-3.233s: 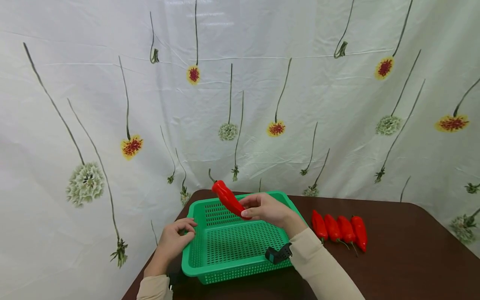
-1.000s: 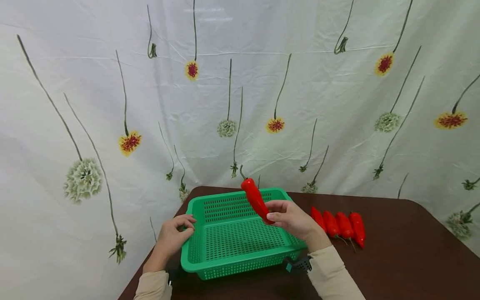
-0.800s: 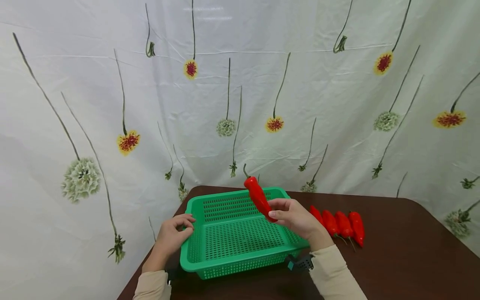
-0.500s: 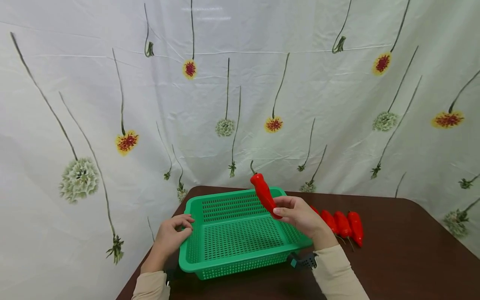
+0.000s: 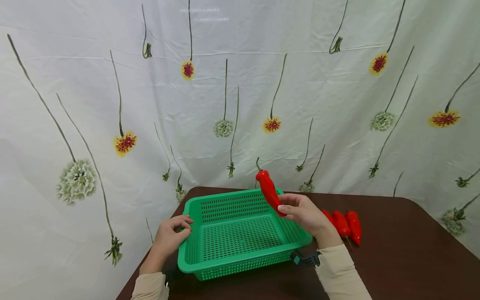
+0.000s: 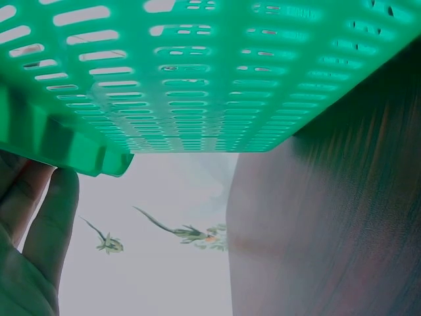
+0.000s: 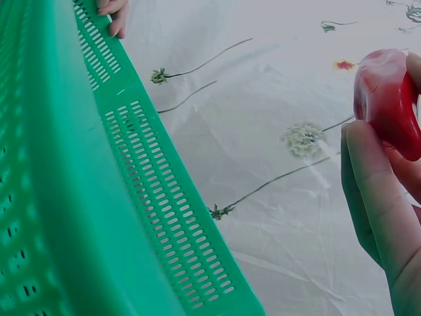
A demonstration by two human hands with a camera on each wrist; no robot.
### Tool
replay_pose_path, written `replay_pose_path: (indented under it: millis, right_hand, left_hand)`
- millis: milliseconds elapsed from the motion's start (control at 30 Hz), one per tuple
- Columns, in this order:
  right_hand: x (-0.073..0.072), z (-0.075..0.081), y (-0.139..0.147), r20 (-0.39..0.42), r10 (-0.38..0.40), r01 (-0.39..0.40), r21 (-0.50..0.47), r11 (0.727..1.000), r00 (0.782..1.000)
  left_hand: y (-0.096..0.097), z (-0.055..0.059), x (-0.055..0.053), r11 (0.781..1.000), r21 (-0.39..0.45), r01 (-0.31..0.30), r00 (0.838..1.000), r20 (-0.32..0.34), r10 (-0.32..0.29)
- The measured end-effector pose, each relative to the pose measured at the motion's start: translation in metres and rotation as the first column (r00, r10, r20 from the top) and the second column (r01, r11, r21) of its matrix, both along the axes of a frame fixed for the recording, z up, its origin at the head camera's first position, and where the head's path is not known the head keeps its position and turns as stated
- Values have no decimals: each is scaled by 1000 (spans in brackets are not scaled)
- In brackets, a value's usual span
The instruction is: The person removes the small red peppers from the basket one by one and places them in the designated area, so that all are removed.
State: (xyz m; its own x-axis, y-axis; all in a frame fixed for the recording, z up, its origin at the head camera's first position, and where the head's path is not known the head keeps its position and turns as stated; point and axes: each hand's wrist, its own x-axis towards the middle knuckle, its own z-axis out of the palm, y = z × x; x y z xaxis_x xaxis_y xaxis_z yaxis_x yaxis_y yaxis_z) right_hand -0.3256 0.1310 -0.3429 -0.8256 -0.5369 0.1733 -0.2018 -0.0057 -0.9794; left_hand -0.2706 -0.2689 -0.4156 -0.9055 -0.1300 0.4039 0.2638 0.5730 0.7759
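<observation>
Between thumb and fingers, my right hand [image 5: 305, 214] pinches a red chili pepper [image 5: 269, 189] near its tapered tip. The pepper leans with its green stem up, above the right rear part of the green plastic basket [image 5: 240, 259]. In the right wrist view, the red pepper [image 7: 385, 99] shows close up between the fingers. My left hand [image 5: 170, 236] rests at the basket's left rim with relaxed fingers. From the left wrist, its fingertips [image 6: 62, 191] touch the rim's edge. Three more red peppers [image 5: 353, 227] lie on the table, partly behind my right forearm.
The basket stands on a dark brown table [image 5: 397, 246] with rounded far corners. A white cloth [image 5: 240, 104] printed with flowers hangs behind the table. A black wrist strap device [image 5: 305, 258] sits beside the basket's right front corner.
My right hand has carried the pepper to the right and slightly up, tilting its stem more upright. The forearm now covers more of the peppers on the table. My left hand stays at the rim.
</observation>
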Motion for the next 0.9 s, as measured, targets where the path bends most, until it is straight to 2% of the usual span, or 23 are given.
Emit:
replay_pose_path:
  millis: [267,667,900]
  right_hand:
    - [1,2,6,-2,-36,36,-6,999,999]
    - [-1,3,13,-24,-88,89,45,995,996]
    - [-2,2,16,-18,-91,92,42,995,996]
  left_hand:
    - [0,1,1,1000,-8,-15,1000,5,15]
    - [2,0,0,1000,-5,-24,1000,2,24]
    - [1,0,-1,1000,-11,-25,1000,4,25]
